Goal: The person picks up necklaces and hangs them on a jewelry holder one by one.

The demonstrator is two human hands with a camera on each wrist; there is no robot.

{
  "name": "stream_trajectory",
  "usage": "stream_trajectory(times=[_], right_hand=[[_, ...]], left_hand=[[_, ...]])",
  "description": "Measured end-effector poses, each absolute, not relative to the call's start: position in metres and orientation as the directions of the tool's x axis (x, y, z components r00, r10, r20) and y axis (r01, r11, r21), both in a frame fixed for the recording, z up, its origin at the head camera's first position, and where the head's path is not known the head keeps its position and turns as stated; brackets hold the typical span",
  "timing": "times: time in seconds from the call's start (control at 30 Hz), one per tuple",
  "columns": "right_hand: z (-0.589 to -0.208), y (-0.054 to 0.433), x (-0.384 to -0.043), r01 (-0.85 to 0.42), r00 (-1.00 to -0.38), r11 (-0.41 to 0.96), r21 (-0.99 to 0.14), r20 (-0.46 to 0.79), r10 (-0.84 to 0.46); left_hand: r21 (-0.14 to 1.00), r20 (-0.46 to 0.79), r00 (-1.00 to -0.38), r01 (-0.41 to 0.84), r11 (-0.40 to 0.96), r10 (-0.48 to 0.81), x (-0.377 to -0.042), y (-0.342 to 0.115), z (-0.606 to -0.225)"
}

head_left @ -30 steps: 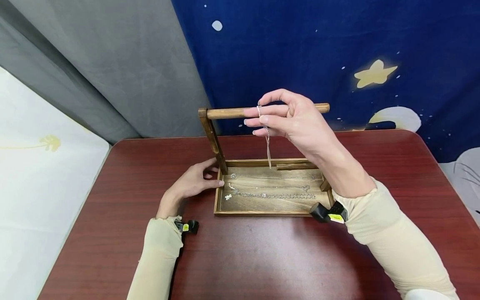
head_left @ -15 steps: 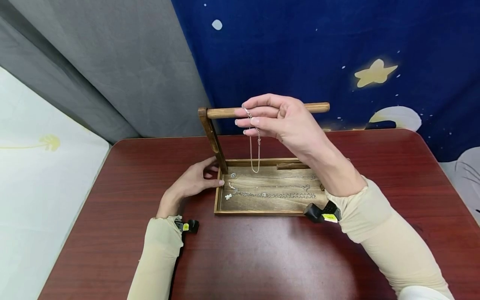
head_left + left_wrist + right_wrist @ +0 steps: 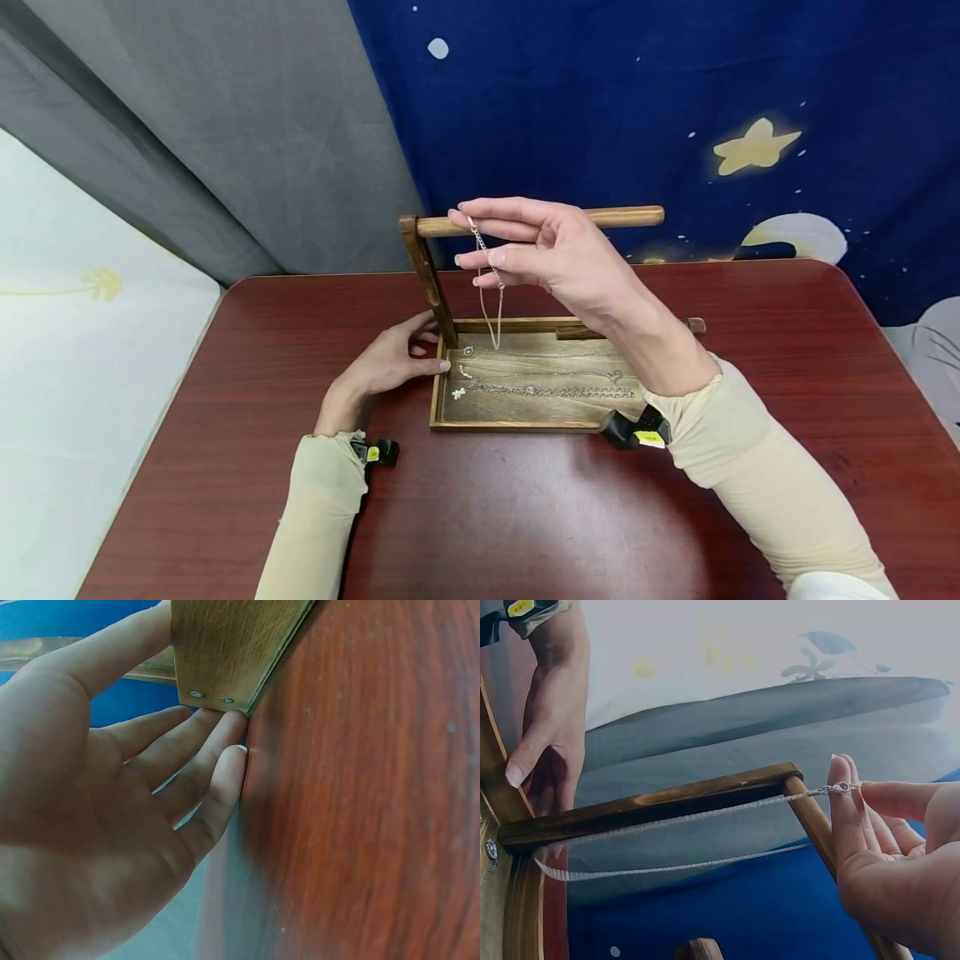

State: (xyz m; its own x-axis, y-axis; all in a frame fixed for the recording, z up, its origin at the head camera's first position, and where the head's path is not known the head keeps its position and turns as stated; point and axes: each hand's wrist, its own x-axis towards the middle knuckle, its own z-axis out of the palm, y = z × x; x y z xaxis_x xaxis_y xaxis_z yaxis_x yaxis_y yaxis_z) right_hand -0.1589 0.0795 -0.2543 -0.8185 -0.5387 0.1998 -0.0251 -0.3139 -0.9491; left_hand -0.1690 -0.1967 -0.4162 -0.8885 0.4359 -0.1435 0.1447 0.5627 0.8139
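Note:
My right hand [image 3: 573,262] pinches a thin silver necklace [image 3: 481,240] between thumb and fingers, just in front of the top bar [image 3: 626,217] of a wooden jewelry stand [image 3: 517,426]. The necklace hangs in a long loop over the tray; its lobster clasp [image 3: 841,787] shows at the thumb in the right wrist view. My left hand [image 3: 390,360] holds the tray's left end, thumb on the rim, other fingers on the outside by the upright post [image 3: 429,279]. Lying in the tray are several silver necklaces [image 3: 555,391], partly hidden by my right forearm.
A short wooden bar [image 3: 577,333] runs along the tray's back right, its end [image 3: 696,325] showing past my forearm. The stand sits on a dark red table [image 3: 487,517]. Behind it hang a blue curtain [image 3: 570,100] and a grey one [image 3: 225,125].
My right hand has moved left along the top bar and slightly down, carrying the necklace, whose loop has swung and spread apart. My left hand has stayed at the tray's end.

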Motion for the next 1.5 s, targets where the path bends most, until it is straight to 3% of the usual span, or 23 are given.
stream_trajectory(times=[0.23,0.9,1.5], right_hand=[[-0.256,0.073,-0.160,-0.046,-0.805,-0.301,-0.952,0.214,-0.553],[-0.266,0.049,-0.163,0.047,-0.800,-0.386,-0.921,0.196,-0.566],[-0.269,0.052,-0.158,0.064,-0.790,-0.347,-0.936,0.165,-0.591]], left_hand=[[0.820,-0.124,-0.889,0.158,0.551,0.441,-0.170,-0.196,-0.416],[0.810,-0.137,-0.897,0.143,0.568,0.421,-0.168,-0.197,-0.416],[0.781,-0.133,-0.902,0.160,0.604,0.411,-0.170,-0.198,-0.414]])
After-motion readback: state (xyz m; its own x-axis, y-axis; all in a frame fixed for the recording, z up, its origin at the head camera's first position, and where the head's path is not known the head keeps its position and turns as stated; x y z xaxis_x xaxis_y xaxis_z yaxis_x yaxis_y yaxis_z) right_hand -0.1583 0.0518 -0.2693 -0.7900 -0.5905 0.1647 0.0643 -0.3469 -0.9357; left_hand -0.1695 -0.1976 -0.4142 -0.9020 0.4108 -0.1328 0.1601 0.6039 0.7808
